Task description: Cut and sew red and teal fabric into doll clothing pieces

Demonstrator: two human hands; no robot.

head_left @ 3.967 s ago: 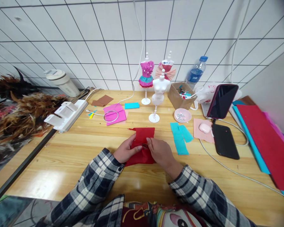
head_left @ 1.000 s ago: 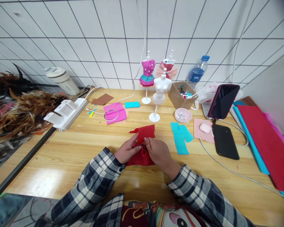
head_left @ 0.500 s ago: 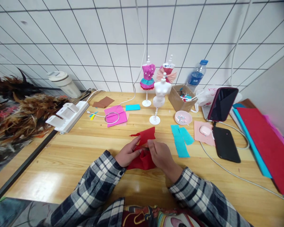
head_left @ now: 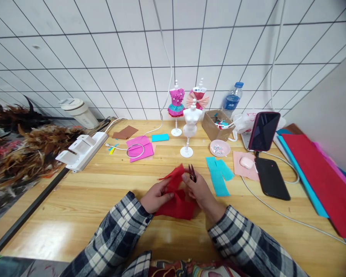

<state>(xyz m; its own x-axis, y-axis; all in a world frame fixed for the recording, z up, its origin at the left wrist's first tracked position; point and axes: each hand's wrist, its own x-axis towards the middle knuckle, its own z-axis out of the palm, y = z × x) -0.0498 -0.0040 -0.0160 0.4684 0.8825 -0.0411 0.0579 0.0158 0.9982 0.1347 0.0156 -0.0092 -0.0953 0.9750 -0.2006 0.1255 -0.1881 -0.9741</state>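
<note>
My left hand (head_left: 158, 197) is closed on a piece of red fabric (head_left: 177, 207), thumb on top. The fabric is cut partway across: a narrower flap stands up at the back, and a wider part hangs toward me. At its right side my right hand (head_left: 200, 190) is closed around dark thread snips (head_left: 192, 173), whose two pointed blades stick up, slightly apart. Some right fingers are near or against the fabric's edge; whether they grip it is hidden. Behind my hands stands a bare white mini dress form (head_left: 192, 121). Turquoise fabric strips (head_left: 217, 179) lie to the right.
Two dressed mini forms (head_left: 177, 102) stand behind, beside a cardboard box (head_left: 215, 127) and a pink dish (head_left: 220, 147) of small beads. Phones (head_left: 272, 179), a cable and coloured sheets (head_left: 314, 169) lie right. Pink fabric (head_left: 140, 148) and a power strip (head_left: 85, 150) are left.
The snips were at the fabric between my hands; now my right hand has turned them upward, away from the fabric. The red fabric has parted along a cut and spread. The view has tilted up.
</note>
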